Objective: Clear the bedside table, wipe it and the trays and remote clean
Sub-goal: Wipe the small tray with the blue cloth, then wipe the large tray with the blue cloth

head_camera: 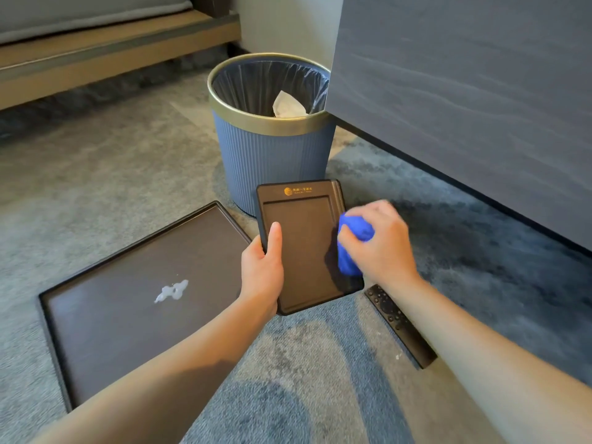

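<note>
While our left hand (263, 267) grips the small dark brown rectangular tray (306, 245) at frame centre, thumb on top, our right hand (379, 243) fingers curled tight around a bunched blue cloth (352, 248) on its right edge, slim black remote (400, 325) lower right on grey carpet (128, 174).

I see a matt dark small tray (301, 251), a fuzzy blue cloth (352, 245), a glossy large tray (128, 299), a ribbed plastic bin (272, 155) with a brassy rim, and rough carpet (96, 174).

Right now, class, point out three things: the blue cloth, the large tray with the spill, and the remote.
blue cloth (352, 248), head view, on the bunched middle.
large tray (128, 302), head view, on its bare dark floor left of the white spill.
remote (400, 325), head view, on its buttoned face.
</note>
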